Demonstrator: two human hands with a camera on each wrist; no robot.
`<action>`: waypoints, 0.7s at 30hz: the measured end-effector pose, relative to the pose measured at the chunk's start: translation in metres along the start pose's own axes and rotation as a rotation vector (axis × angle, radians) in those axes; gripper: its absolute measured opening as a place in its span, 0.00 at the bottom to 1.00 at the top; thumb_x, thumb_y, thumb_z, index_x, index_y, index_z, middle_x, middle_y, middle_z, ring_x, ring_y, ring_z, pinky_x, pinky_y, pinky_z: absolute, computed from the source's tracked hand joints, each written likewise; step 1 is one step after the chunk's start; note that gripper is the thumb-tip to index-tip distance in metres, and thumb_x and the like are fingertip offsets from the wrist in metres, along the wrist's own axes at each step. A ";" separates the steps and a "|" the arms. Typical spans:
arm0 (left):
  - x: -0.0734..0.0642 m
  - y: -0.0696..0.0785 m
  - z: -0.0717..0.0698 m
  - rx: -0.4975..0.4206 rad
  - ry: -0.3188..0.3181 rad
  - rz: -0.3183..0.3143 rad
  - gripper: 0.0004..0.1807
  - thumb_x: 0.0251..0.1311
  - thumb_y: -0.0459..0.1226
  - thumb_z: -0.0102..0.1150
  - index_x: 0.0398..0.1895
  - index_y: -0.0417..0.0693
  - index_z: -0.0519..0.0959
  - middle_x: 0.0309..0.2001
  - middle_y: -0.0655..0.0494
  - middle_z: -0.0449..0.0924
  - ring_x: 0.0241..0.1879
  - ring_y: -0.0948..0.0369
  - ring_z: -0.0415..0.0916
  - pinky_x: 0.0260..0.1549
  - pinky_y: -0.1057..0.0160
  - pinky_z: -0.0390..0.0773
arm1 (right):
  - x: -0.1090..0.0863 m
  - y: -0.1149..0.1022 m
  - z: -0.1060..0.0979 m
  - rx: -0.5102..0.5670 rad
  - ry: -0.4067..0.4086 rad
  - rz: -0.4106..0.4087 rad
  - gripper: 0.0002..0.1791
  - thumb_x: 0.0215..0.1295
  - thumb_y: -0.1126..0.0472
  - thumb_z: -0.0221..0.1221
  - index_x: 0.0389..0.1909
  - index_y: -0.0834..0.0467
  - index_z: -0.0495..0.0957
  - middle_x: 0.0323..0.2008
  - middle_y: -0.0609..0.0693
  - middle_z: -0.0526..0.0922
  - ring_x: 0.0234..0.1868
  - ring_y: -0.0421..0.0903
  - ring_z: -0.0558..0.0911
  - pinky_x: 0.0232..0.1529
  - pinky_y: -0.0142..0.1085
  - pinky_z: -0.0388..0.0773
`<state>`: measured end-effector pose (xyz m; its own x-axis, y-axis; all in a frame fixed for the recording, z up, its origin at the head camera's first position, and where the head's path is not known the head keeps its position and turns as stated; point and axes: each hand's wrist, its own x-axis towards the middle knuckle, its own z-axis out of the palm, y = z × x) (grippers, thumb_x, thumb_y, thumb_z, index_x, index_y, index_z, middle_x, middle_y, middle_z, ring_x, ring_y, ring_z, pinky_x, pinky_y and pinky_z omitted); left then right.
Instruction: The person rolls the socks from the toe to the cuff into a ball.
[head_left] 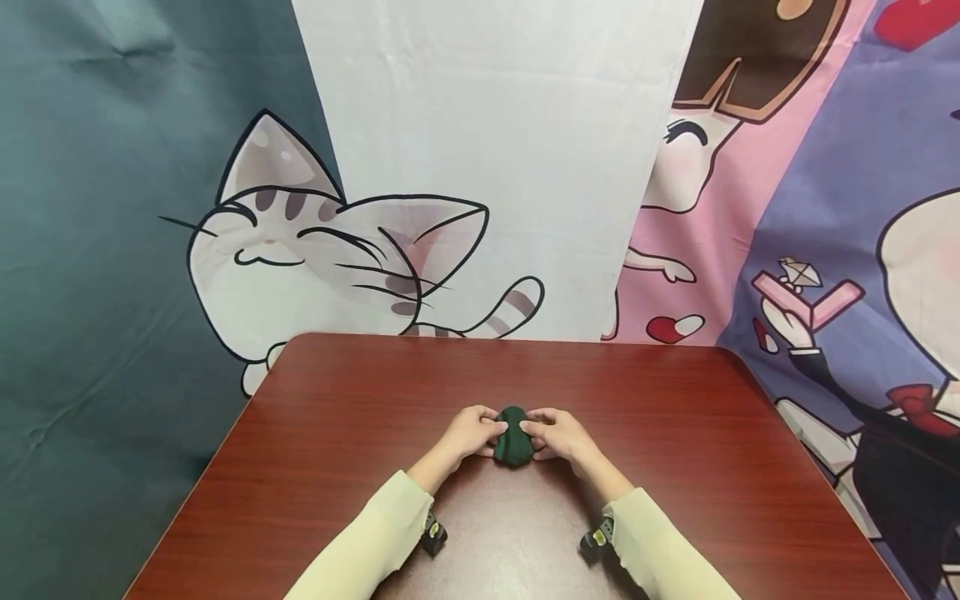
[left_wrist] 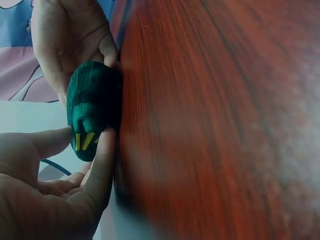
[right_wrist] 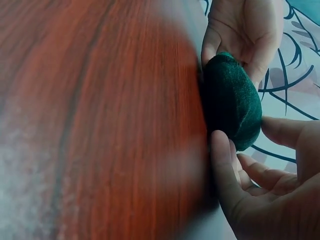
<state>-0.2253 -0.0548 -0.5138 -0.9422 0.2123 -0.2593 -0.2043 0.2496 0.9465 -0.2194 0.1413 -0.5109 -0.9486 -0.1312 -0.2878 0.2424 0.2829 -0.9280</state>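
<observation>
A dark green, rounded bundle of knitted cloth (head_left: 513, 437), like a rolled-up pair of socks, lies on the table between both hands. Yellow marks show on its left end in the left wrist view, where the green bundle (left_wrist: 90, 95) has soft folds. My left hand (head_left: 474, 432) pinches its left side, thumb on top and fingers low against the side. From the right, my right hand (head_left: 558, 435) holds the opposite side in the same manner. In the right wrist view the bundle (right_wrist: 235, 102) looks plain green; its underside is hidden.
The reddish-brown wooden table (head_left: 360, 392) has rounded far corners. Behind it hangs a printed cloth backdrop (head_left: 495, 108) with a cartoon cat and cartoon figures. Dark wrist cameras sit below the light sleeves (head_left: 375, 533).
</observation>
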 end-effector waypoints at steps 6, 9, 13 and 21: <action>-0.003 0.001 -0.005 -0.013 -0.001 0.013 0.20 0.67 0.36 0.63 0.56 0.30 0.75 0.42 0.45 0.84 0.32 0.58 0.84 0.29 0.60 0.86 | -0.001 0.000 -0.004 0.027 -0.006 0.004 0.23 0.69 0.59 0.64 0.60 0.66 0.77 0.37 0.56 0.85 0.30 0.45 0.85 0.31 0.42 0.86; -0.005 0.003 -0.012 0.001 0.013 0.031 0.20 0.68 0.35 0.61 0.57 0.30 0.75 0.42 0.44 0.83 0.33 0.57 0.84 0.30 0.59 0.86 | -0.001 -0.001 -0.007 0.023 0.001 -0.017 0.21 0.69 0.60 0.63 0.58 0.67 0.77 0.36 0.55 0.86 0.30 0.46 0.85 0.32 0.43 0.86; -0.009 0.005 -0.023 0.041 0.030 0.063 0.19 0.69 0.35 0.59 0.58 0.31 0.75 0.44 0.40 0.84 0.37 0.52 0.85 0.31 0.57 0.87 | -0.002 -0.003 -0.013 0.000 0.010 -0.083 0.18 0.70 0.63 0.61 0.57 0.69 0.78 0.41 0.59 0.86 0.37 0.51 0.87 0.38 0.43 0.86; -0.014 0.008 -0.052 0.302 0.085 0.246 0.17 0.69 0.37 0.60 0.57 0.37 0.78 0.46 0.48 0.86 0.40 0.53 0.85 0.37 0.59 0.84 | -0.006 -0.011 -0.031 -0.254 0.075 -0.252 0.17 0.70 0.60 0.62 0.56 0.62 0.81 0.47 0.57 0.86 0.44 0.53 0.86 0.49 0.47 0.82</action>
<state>-0.2276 -0.1045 -0.4927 -0.9745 0.2243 -0.0034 0.1052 0.4705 0.8761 -0.2231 0.1678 -0.4915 -0.9867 -0.1594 -0.0311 -0.0497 0.4789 -0.8765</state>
